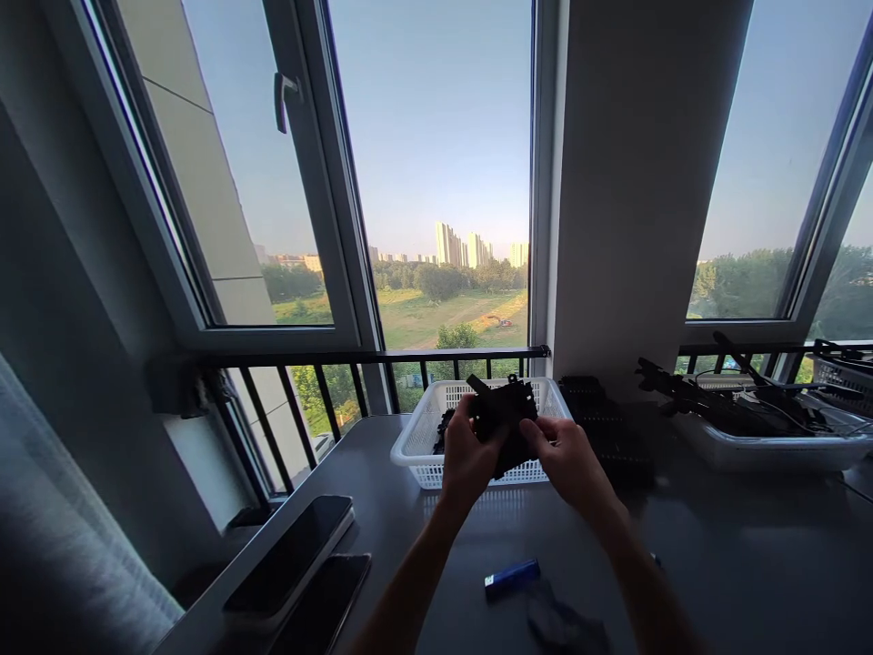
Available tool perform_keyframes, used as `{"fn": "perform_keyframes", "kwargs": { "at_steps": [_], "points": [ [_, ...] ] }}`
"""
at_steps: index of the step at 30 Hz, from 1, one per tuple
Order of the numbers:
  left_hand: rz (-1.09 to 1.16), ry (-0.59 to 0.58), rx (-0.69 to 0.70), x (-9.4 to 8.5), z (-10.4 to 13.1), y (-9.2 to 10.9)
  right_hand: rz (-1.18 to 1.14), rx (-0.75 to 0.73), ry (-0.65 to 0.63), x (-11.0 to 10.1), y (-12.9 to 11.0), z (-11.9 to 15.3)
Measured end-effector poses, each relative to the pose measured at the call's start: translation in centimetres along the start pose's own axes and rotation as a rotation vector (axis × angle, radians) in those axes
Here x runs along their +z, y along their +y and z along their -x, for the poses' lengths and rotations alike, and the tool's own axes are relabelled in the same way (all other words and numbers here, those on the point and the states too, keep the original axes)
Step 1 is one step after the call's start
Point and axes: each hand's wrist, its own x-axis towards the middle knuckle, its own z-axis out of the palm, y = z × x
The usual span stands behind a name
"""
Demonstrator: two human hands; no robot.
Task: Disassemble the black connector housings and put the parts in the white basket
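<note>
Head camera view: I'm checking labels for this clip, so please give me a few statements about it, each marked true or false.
1. The left hand and right hand both hold a black part. True.
2. The blue object lies inside the white basket. False: it lies on the table, nearer the camera than the basket.
3. Two dark-faced flat slabs lie at the table's left side. True.
4. The white tray at the right is bare. False: it holds dark pieces.
</note>
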Motion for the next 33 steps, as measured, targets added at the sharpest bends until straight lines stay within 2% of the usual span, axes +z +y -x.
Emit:
{"fn": "perform_keyframes", "kwargs": {
  "at_steps": [8,19,26,33],
  "points": [
    [0.109,-0.041,-0.031,0.4,-0.2,-0.7,0.187,0.047,0.104,-0.1,-0.6,0.3],
    [0.096,0.007,-0.029,0.1,-0.4,-0.8,0.338,0.015,0.140,0.6,-1.5,0.7],
    [0.066,-0.013,-0.007,-0.1,-0.2,-0.3,0.265,-0.039,0.113,0.2,-1.1,0.6],
    [0.085,-0.088,-0.016,-0.7,-0.2,0.3,0.137,-0.085,0.049,-0.3,-0.6,0.3]
  ]
}}
